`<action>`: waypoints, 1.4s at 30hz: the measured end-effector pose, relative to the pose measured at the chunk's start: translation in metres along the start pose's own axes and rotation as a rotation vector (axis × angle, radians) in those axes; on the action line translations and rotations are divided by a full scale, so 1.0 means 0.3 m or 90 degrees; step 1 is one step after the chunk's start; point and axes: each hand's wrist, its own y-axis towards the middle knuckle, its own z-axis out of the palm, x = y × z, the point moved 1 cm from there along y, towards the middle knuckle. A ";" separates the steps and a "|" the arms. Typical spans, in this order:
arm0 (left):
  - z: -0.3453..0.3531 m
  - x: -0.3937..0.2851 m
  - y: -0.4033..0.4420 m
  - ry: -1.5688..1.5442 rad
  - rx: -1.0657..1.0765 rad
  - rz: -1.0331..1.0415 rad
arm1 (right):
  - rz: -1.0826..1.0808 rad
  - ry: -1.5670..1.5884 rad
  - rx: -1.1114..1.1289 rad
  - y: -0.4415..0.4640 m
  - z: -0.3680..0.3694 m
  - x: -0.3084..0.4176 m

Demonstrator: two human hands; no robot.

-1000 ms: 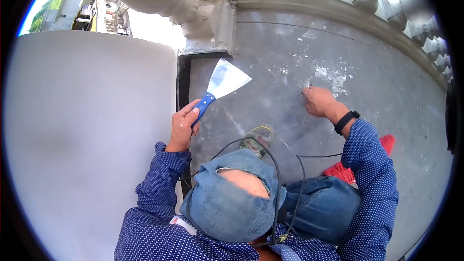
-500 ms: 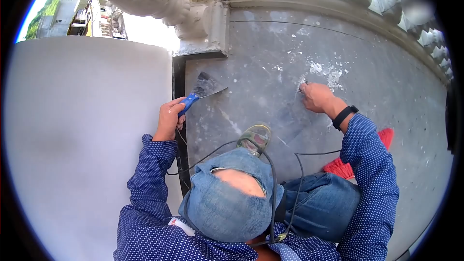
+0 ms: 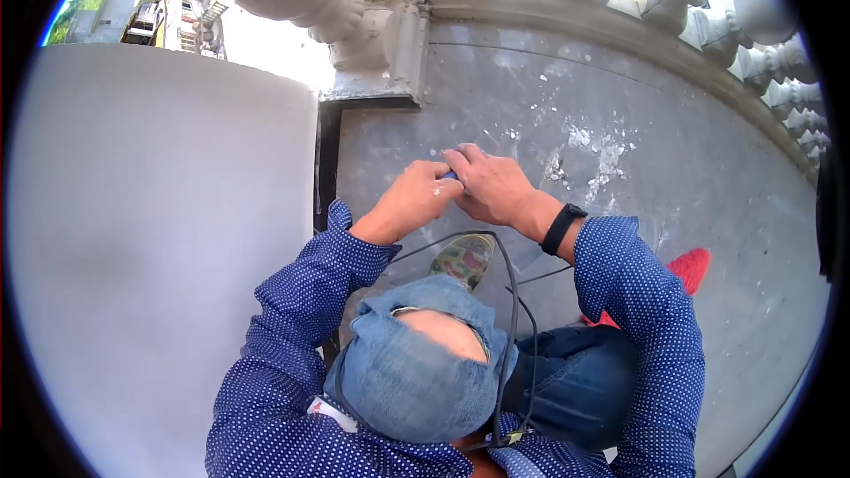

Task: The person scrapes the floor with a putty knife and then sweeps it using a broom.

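Note:
My left hand [image 3: 414, 199] is closed around the putty knife, and only a bit of its blue handle [image 3: 451, 175] shows between my hands. My right hand [image 3: 498, 188], with a black band at the wrist, meets the left one, fingers curled over the same knife. The blade is hidden behind my fingers. Both hands are above the grey floor [image 3: 496, 71], in front of my camouflage shoe [image 3: 465, 258]. White flakes and scrapings [image 3: 606, 164] lie on the floor to the right of my hands.
A white panel [image 3: 159, 212] with a dark edge strip [image 3: 327, 150] stands on the left. A stone balustrade [image 3: 584, 13] runs along the back and right. Something red and bristly [image 3: 689, 271] lies behind my right arm. A black cable [image 3: 505, 301] hangs across my knees.
My right hand has left the floor near the white flakes and moved left. My left hand has brought the putty knife rightward, and the two hands now meet at it.

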 end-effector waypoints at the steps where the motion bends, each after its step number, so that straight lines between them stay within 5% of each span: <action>1: 0.006 -0.020 -0.007 0.002 0.040 0.030 | 0.064 0.033 0.013 0.012 0.027 -0.013; 5: -0.028 -0.052 -0.004 -0.110 0.078 0.057 | 0.068 0.049 -0.028 0.016 0.050 -0.094; 10: -0.206 0.045 0.180 0.153 -0.359 0.310 | 0.164 0.234 -0.309 0.068 0.017 -0.101; 13: -0.318 0.057 0.282 0.270 -0.439 0.343 | 0.233 0.391 -0.305 0.148 -0.014 -0.105; 15: -0.360 0.054 0.340 0.441 -0.528 0.531 | 0.252 0.411 -0.314 0.212 -0.012 -0.110; 22: -0.384 0.063 0.460 0.687 -0.465 0.620 | 0.226 0.587 -0.454 0.407 0.084 -0.154; 29: -0.385 0.115 0.496 0.747 -0.365 0.600 | 0.305 0.713 -0.389 0.356 0.086 -0.230; 31: -0.389 0.114 0.500 0.745 -0.358 0.604 | 0.277 0.443 -0.373 0.335 0.011 -0.215; 35: -0.384 0.068 0.488 0.791 -0.321 0.565 | 0.301 0.228 -0.447 0.306 -0.089 -0.276; 38: -0.365 0.060 0.529 0.740 -0.239 0.684 | 0.358 0.304 -0.493 0.341 -0.119 -0.307; 42: -0.374 0.035 0.542 0.635 -0.245 0.687 | 0.266 0.538 -0.526 0.535 -0.074 -0.274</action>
